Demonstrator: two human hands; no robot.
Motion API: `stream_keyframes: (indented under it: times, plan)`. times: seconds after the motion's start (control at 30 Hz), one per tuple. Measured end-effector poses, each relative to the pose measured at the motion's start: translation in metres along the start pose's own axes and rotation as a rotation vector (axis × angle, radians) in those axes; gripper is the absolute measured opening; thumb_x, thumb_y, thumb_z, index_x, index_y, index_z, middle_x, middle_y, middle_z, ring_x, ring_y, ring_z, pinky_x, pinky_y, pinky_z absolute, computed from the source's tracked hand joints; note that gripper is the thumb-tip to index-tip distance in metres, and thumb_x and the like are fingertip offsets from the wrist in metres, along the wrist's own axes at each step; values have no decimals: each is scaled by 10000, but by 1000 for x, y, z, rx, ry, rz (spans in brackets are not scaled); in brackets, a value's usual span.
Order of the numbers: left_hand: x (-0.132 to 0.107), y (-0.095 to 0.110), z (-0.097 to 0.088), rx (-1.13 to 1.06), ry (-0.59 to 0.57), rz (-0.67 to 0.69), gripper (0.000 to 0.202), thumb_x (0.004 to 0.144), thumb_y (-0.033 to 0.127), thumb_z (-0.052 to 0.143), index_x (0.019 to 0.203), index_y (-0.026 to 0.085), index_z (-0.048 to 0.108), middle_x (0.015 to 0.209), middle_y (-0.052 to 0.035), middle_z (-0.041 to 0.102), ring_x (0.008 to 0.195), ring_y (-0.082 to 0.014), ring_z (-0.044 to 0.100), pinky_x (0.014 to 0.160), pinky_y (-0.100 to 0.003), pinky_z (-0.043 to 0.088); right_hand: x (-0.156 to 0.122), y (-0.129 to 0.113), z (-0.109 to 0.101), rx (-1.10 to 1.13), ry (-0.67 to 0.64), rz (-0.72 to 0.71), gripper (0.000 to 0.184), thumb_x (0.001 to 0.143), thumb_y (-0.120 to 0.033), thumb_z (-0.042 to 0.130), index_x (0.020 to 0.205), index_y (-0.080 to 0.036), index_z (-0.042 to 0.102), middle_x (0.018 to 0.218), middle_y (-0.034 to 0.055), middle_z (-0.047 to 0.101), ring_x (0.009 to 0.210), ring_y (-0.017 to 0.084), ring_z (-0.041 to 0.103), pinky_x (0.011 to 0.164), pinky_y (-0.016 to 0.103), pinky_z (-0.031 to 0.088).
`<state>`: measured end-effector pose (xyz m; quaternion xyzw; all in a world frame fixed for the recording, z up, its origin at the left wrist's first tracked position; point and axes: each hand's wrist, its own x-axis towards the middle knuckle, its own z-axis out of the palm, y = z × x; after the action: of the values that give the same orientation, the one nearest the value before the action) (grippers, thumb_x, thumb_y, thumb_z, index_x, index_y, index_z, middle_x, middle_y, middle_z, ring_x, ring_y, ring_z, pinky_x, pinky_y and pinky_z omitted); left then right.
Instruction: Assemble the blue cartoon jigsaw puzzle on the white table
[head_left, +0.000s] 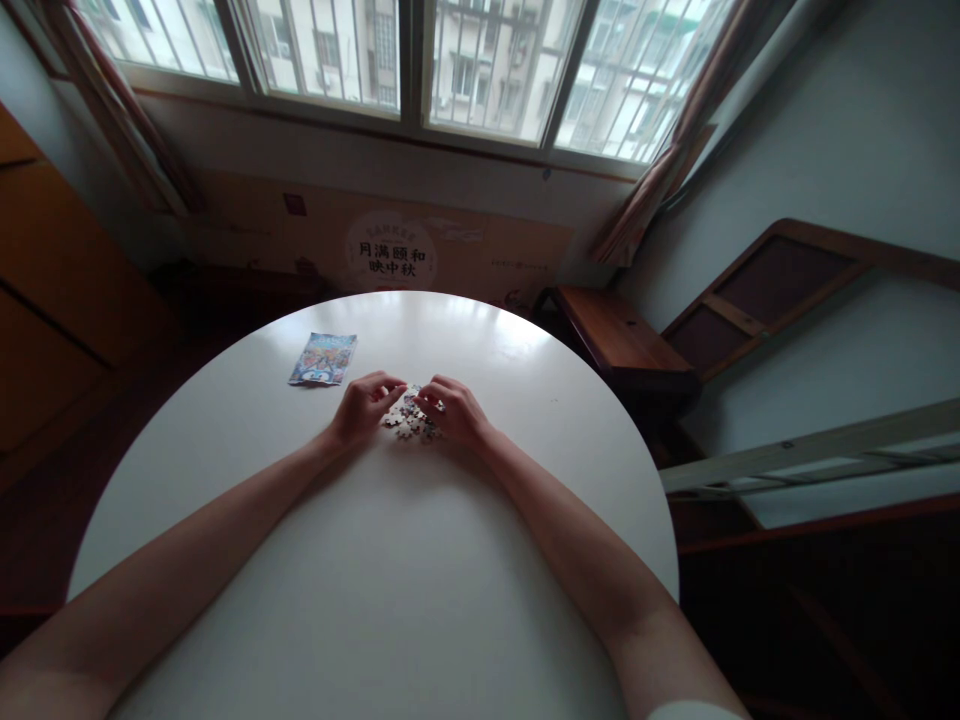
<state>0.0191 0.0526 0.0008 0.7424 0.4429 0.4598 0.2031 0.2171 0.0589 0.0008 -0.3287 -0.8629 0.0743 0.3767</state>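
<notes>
A small heap of jigsaw puzzle pieces [409, 428] lies on the white round table [405, 590], some showing pale backs and others darker colours. My left hand [366, 406] is at the heap's left side, its thumb and fingers curled together at the tips. On the opposite side, my right hand [456, 408] has bent fingers reaching over the upper right of the pieces. Whatever lies between the fingertips of either hand is too small to make out. To the upper left of my left hand, a blue printed packet [324, 359] lies flat.
A wooden bench [619, 335] stands beyond the table at the right, near a wooden-framed panel [780, 280]. Cardboard with printed characters [465, 235] leans under the window. An orange-brown cabinet [60, 270] is at the left.
</notes>
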Motion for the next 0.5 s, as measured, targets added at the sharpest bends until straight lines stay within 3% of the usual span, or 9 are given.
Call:
stream_keyframes:
  times: [0.2,0.5]
  plan:
    - [0,1,0,16,-9,-5,294,851,440,589,822,170,703,730,-24,677,524,-109,570,516,-225,437,0,0,0,9,-16,-8,247,923,-375,548,822,-178,656,759,20,579,659,107,501,659,229,383]
    - [-1,3,-1,80,1,53,263,853,410,584,806,183,709,693,-11,662,544,-112,551,565,-237,445,0,0,0,-28,-30,13,245,938,-311,509,782,-177,643,741,18,563,644,108,472,642,231,362]
